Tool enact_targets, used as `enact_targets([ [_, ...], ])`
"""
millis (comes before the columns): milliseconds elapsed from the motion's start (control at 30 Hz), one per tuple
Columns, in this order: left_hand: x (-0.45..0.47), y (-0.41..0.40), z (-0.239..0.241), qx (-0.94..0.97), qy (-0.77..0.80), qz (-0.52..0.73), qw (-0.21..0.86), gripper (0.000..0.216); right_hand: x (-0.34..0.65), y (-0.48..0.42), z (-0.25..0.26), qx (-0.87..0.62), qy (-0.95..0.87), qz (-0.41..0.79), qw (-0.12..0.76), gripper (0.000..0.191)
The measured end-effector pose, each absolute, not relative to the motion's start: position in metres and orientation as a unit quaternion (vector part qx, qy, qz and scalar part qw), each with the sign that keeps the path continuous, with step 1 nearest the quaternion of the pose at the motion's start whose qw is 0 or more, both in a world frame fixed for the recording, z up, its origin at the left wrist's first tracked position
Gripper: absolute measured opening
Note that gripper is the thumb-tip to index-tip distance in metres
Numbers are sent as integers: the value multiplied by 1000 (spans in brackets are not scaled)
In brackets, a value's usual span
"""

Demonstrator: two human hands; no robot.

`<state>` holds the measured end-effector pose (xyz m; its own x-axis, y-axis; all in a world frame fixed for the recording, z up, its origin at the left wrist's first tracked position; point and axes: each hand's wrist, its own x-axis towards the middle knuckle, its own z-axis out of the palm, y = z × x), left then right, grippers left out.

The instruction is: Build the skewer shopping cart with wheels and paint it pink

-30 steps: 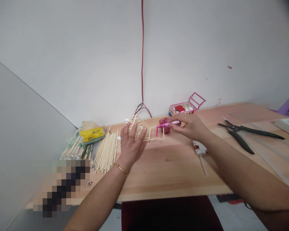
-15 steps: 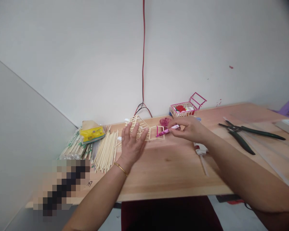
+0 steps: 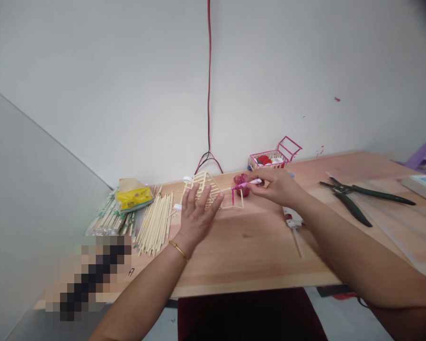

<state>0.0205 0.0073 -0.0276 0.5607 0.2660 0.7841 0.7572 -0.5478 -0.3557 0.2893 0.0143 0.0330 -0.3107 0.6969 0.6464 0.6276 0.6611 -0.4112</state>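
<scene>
My left hand (image 3: pixel 196 213) lies with fingers spread on a small frame of pale wooden sticks (image 3: pixel 208 187), holding it down on the wooden table (image 3: pixel 255 246). My right hand (image 3: pixel 275 185) pinches a pink-tipped brush or pen (image 3: pixel 247 183), its tip at the pink-painted upright of the frame's square end (image 3: pixel 237 199). A small dark red pot (image 3: pixel 242 182) stands just behind the tip.
Loose bamboo sticks (image 3: pixel 156 219), wrapped stick packs (image 3: pixel 108 219) and a yellow tissue pack (image 3: pixel 134 196) lie at the left. A pink stick basket (image 3: pixel 274 157) stands by the wall. Green pliers (image 3: pixel 355 196) lie right; a white glue gun (image 3: pixel 294 221) sits by my right forearm. Red-black wires (image 3: pixel 209 94) hang down.
My right hand lifted the brush tip from the frame's lower edge up to the top of its pink upright, near the pot. My left hand stayed on the frame.
</scene>
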Motion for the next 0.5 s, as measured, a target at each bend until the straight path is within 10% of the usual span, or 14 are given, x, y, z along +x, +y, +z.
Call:
enact_targets([
  [500, 22, 6, -27, -820, -304, -342, 343, 64, 286, 8, 33, -356, -857, 58, 368, 8],
])
